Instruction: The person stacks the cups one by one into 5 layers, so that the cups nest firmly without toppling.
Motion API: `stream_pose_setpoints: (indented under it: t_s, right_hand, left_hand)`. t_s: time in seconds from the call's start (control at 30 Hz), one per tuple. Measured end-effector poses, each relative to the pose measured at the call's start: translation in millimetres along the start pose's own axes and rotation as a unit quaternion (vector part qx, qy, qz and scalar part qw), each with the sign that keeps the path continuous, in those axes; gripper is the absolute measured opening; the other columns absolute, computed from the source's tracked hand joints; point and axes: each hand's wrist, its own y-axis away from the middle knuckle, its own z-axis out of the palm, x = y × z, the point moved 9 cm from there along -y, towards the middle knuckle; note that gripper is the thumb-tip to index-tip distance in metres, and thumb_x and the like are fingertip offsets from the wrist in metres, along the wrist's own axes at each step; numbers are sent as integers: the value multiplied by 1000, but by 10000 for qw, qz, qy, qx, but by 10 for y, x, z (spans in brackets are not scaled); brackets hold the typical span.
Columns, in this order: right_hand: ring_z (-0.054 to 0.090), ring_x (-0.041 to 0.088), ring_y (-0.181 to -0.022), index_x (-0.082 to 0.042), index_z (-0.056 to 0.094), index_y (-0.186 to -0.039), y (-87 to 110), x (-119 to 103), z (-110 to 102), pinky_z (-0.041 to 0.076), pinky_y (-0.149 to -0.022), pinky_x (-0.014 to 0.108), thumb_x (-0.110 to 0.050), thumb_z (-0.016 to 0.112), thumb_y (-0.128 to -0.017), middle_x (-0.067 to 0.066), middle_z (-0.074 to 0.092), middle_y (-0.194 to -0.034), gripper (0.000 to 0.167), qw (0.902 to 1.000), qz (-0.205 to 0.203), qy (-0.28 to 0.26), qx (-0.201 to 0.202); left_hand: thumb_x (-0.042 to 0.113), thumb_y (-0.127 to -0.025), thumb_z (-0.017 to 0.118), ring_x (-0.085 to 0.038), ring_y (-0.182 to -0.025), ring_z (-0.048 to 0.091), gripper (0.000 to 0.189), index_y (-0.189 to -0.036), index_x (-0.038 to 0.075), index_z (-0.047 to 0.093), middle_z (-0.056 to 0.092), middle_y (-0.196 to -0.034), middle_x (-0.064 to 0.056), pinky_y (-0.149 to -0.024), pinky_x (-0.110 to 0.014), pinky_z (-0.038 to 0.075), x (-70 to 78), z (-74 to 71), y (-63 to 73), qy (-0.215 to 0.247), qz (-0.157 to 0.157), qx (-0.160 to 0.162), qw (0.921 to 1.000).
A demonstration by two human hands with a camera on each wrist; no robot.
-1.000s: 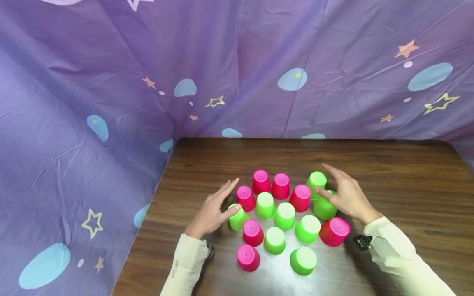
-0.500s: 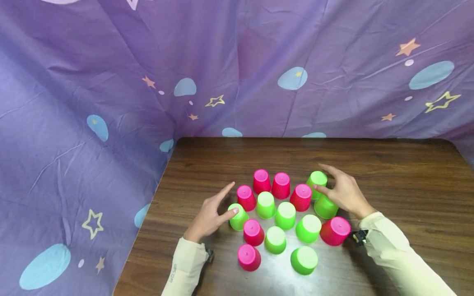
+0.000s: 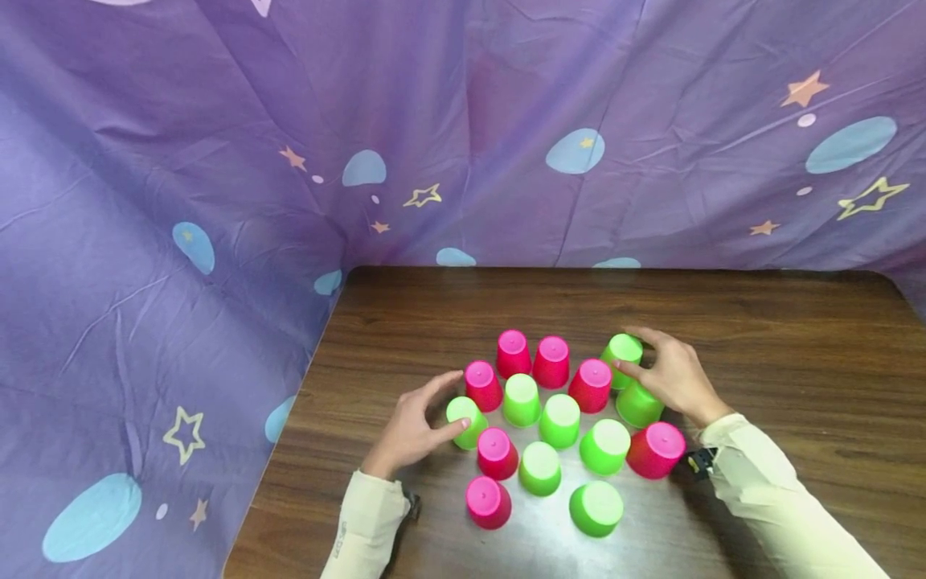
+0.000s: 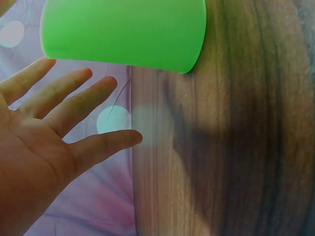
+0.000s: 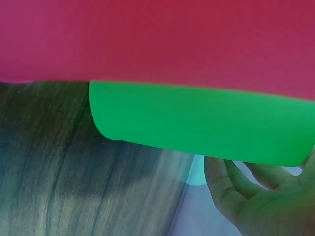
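Upside-down pink and green plastic cups stand in a loose cluster on the table. My left hand (image 3: 412,426) is at the leftmost green cup (image 3: 463,414), thumb across its near side and index finger beyond it. In the left wrist view the other fingers (image 4: 81,105) spread straight below this green cup (image 4: 123,32). At the cluster's back right, my right hand (image 3: 680,374) holds the far green cup (image 3: 624,351) between thumb and index finger. A second green cup (image 3: 639,404) sits under that hand; a pink cup (image 5: 157,39) fills the top of the right wrist view.
Between the hands stand several more cups, among them a pink cup (image 3: 553,362) and a green cup (image 3: 559,421). Nearer are a pink cup (image 3: 488,503) and a green cup (image 3: 596,508). A patterned purple cloth (image 3: 506,161) hangs behind the wooden table (image 3: 796,346) and along its left side.
My left index finger has bent lower and drawn in toward the leftmost green cup. The right thumb and index finger have closed in round the far green cup. The cups stay in place.
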Motion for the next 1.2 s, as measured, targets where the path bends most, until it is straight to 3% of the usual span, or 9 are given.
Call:
stream_pose_setpoints:
  t_s: [0.2, 0.5, 0.9, 1.2]
  right_hand:
    - [63, 52, -112, -4, 61, -133, 9, 32, -4, 49, -89, 63, -23, 80, -84, 29, 69, -120, 55, 10000, 64, 61, -13]
    - [65, 53, -107, -5, 62, -132, 4, 35, -16, 50, -85, 62, -25, 80, -84, 30, 71, -112, 54, 9999, 72, 129, -10]
    - [67, 52, -106, -6, 64, -130, -11, 37, -30, 51, -85, 62, -26, 81, -84, 29, 72, -112, 53, 9999, -10, 155, -30]
    - [65, 54, -108, -8, 64, -130, -29, 53, -33, 50, -85, 63, -25, 84, -80, 27, 72, -112, 57, 9998, -109, 139, -39]
  left_hand:
    - [29, -82, 81, -27, -133, 59, 68, -142, 15, 54, 65, -139, -11, -114, -51, 43, -22, 32, 28, -57, 36, -6, 10000]
    - [32, -78, 83, -24, -134, 57, 70, -142, 19, 56, 64, -141, -3, -115, -54, 41, -87, 53, 58, -250, -249, -41, 9994]
    - [27, -75, 85, -24, -125, 64, 69, -138, 17, 59, 68, -134, -7, -108, -49, 48, -83, 119, 54, -223, -52, -61, 9997]
    - [28, -75, 85, -23, -122, 65, 61, -131, 19, 64, 71, -128, -1, -107, -49, 49, -85, 122, 71, -565, 6, 57, 9984]
